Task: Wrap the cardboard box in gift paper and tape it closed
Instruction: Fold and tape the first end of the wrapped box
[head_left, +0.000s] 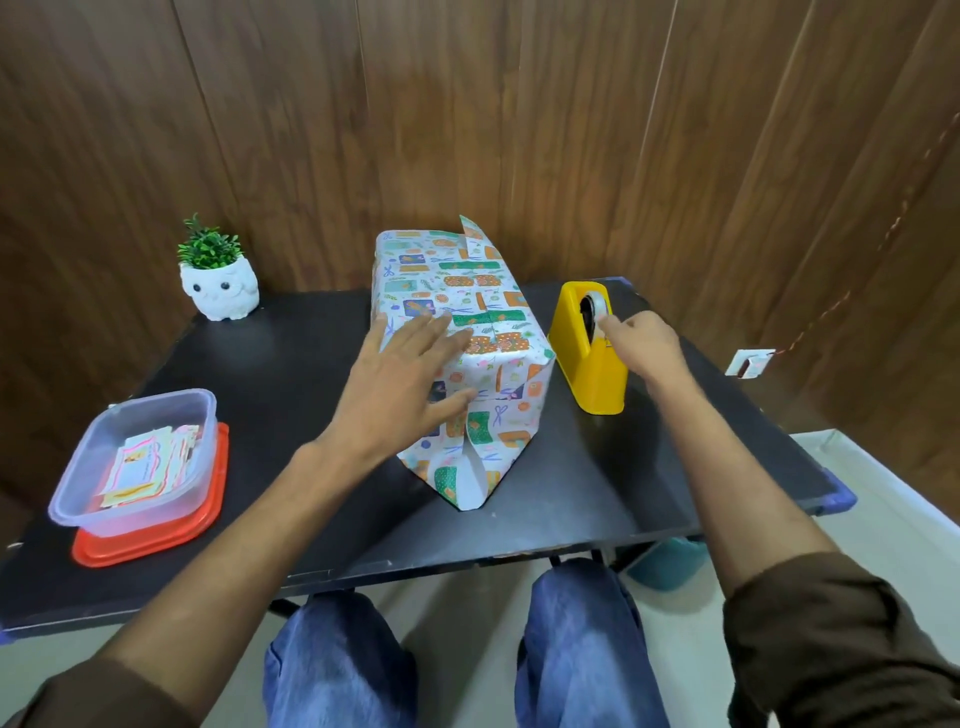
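The cardboard box (457, 291), covered in white gift paper with colourful prints, stands on the black table (291, 374) in the middle. At its near end a folded paper flap (470, 478) reaches down to the table, and a small flap sticks up at the far end. My left hand (402, 382) lies flat with straight fingers on the box's near top edge, thumb against the near face. To the right stands a yellow tape dispenser (589, 364). My right hand (641, 340) is at its top, fingertips pinching the tape end beside the roll (595, 306).
A clear plastic tub (137, 462) with paper cards sits on a red lid at the near left. A white owl pot with a green plant (218, 278) stands at the back left. Wooden wall panels close the back. My knees are under the table's near edge.
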